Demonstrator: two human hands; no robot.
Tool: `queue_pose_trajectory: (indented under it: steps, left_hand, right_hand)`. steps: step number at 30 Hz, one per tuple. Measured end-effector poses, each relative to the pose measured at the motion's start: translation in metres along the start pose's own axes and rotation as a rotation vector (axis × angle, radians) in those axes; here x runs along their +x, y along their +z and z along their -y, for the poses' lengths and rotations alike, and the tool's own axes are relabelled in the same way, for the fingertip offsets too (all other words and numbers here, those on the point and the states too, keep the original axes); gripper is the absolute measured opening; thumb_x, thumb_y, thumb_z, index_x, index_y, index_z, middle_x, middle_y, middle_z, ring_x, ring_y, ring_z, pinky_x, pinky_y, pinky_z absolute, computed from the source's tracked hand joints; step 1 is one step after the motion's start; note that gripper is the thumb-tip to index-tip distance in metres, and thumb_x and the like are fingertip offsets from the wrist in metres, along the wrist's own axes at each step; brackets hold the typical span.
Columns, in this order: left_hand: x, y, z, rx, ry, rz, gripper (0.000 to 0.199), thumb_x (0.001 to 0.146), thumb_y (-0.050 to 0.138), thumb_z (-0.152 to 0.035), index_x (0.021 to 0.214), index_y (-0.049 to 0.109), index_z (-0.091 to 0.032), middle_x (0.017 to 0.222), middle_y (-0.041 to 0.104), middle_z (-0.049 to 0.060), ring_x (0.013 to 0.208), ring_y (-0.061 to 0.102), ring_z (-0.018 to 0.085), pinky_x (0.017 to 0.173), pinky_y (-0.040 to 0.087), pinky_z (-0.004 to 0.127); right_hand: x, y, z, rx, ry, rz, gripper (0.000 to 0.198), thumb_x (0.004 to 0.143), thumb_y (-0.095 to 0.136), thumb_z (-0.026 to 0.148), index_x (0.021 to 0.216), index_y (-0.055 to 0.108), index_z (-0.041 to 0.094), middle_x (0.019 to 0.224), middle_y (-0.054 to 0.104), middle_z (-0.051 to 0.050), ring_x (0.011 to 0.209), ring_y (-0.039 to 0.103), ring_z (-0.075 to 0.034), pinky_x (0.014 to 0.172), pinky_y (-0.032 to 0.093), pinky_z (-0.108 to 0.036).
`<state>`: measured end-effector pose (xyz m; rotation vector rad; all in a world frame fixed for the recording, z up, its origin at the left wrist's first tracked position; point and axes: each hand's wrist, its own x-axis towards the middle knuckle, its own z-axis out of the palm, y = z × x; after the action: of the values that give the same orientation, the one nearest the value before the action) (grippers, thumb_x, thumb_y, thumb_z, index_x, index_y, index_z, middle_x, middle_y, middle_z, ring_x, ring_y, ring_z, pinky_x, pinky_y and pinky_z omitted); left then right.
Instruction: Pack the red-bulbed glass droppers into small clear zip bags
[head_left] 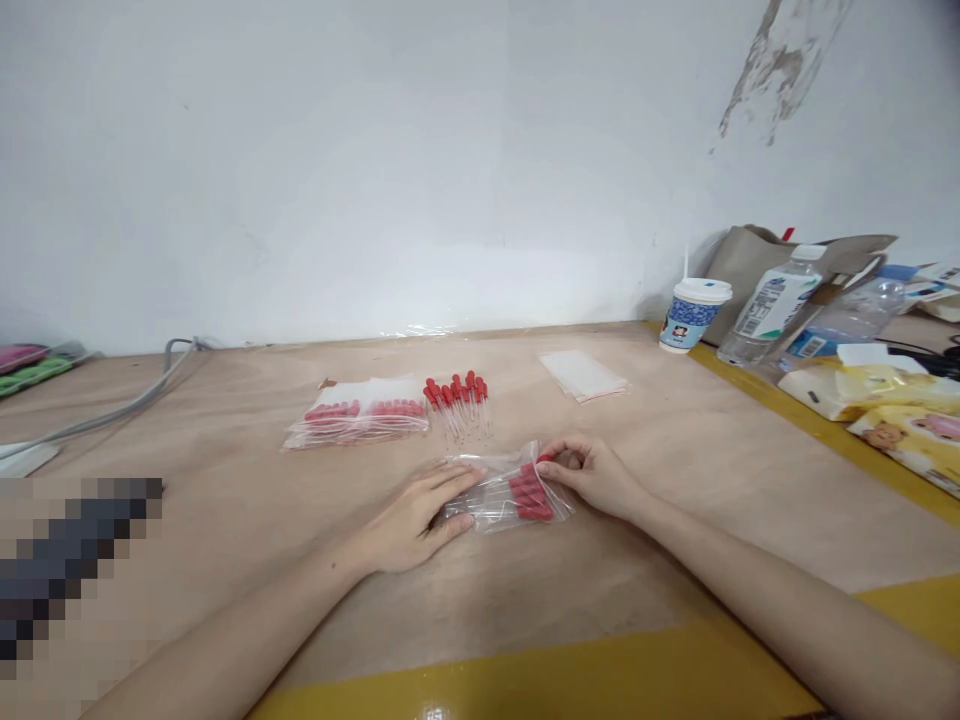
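A clear plastic bag (491, 510) lies in front of me with several red-bulbed droppers (531, 495) inside, bulbs toward the right. My left hand (420, 515) rests flat over the bag's left end, thumb and fingers apart. At the bag's right end, my right hand (585, 475) is closed in a pinch on a dropper's red bulb by the bag's edge; the fingers partly hide it. Just beyond the bag is a loose bunch of droppers (457, 390), bulbs pointing away from me. Left of them, filled bags of droppers (360, 415) lie stacked.
Flat white bags (583, 375) lie at the back right. Along the right side stand a paper cup (694, 315) with a straw, plastic bottles (772, 305), a grey bag (739, 265) and yellow packs (907, 430). A grey cable (142, 398) crosses the left side; a wall closes the back.
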<state>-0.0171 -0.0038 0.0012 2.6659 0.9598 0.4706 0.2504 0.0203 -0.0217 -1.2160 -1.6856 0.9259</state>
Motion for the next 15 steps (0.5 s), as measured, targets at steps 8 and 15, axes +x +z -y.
queue_pose_trajectory:
  steps: [8, 15]
  left_hand:
    - [0.0007, -0.0007, -0.0003, -0.006, 0.002, 0.008, 0.047, 0.09, 0.043, -0.031, 0.136, 0.031, -0.025, 0.133, 0.044, 0.007, 0.122, 0.04, 0.023, 0.103, 0.031, 0.043]
    - [0.0, -0.0014, -0.0018, 0.0, -0.011, 0.002, 0.046, 0.09, 0.043, -0.033, 0.135, 0.034, -0.024, 0.131, 0.046, 0.007, 0.12, 0.041, 0.023, 0.102, 0.033, 0.042]
  right_hand:
    - [0.0019, 0.0011, 0.0012, 0.248, 0.083, 0.178, 0.024, 0.068, 0.064, 0.038, 0.081, 0.068, 0.018, 0.078, 0.069, -0.002, 0.068, 0.062, -0.017, 0.065, 0.049, -0.031]
    - [0.0029, 0.005, 0.0001, 0.108, 0.061, -0.016, 0.019, 0.07, 0.062, 0.034, 0.075, 0.068, 0.017, 0.074, 0.069, -0.004, 0.066, 0.062, -0.019, 0.062, 0.05, -0.032]
